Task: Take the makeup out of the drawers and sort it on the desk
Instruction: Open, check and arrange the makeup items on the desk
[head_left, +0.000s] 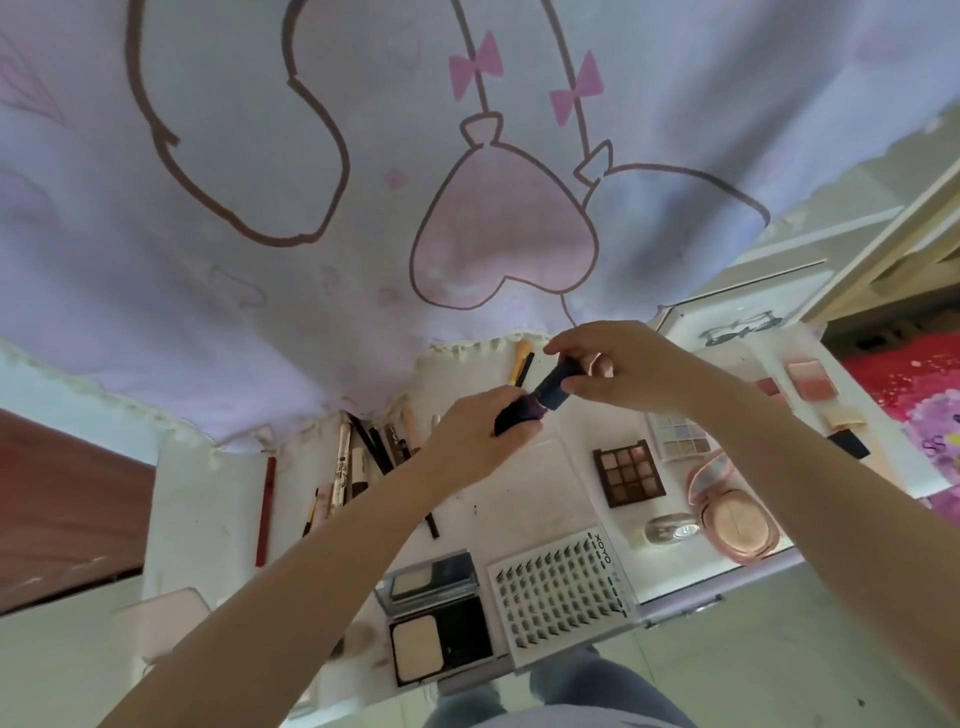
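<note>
- My left hand (475, 434) curls around the near end of a dark, smooth makeup tube (537, 397), held above the far middle of the white desk (524, 488).
- My right hand (621, 364) pinches its far end, fingers bent.
- Farther right lie a square brown eyeshadow palette (629, 473) and a round pink compact (735, 519).

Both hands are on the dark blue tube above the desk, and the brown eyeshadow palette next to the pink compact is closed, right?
Not quite. In the head view the brown eyeshadow palette lies open, pans showing, beside the pink compact. Both the left hand and right hand do hold the dark blue tube.
</note>
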